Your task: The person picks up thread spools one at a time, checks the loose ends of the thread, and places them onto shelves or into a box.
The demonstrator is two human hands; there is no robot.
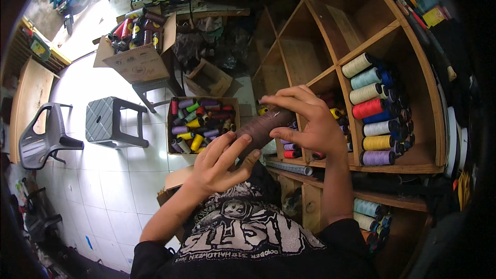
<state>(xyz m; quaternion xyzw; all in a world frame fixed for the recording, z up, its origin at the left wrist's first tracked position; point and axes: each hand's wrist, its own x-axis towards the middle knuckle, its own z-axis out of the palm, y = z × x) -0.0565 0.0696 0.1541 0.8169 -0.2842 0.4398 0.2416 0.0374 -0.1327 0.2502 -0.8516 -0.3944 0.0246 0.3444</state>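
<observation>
A large brown spool of thread (262, 129) is held between both my hands in front of my chest, tilted with its right end higher. The fingers and thumb of my left hand (222, 161) are closed around its lower left end. At the upper right end, my right hand (309, 116) grips it between thumb and fingers. Behind my right hand is a wooden cubby shelf (341, 70), where thread spools lie stacked on their sides. Among them are a red spool (368, 108) and a lilac spool (377, 158). My right hand partly hides the neighbouring compartment's spools.
An open cardboard box (202, 101) of mixed spools stands on the tiled floor. Another full box (135, 67) rests on a stool beyond it. A grey plastic stool (111, 121) and a grey chair (44, 137) are at the left. More spools (367, 207) lie in a lower shelf.
</observation>
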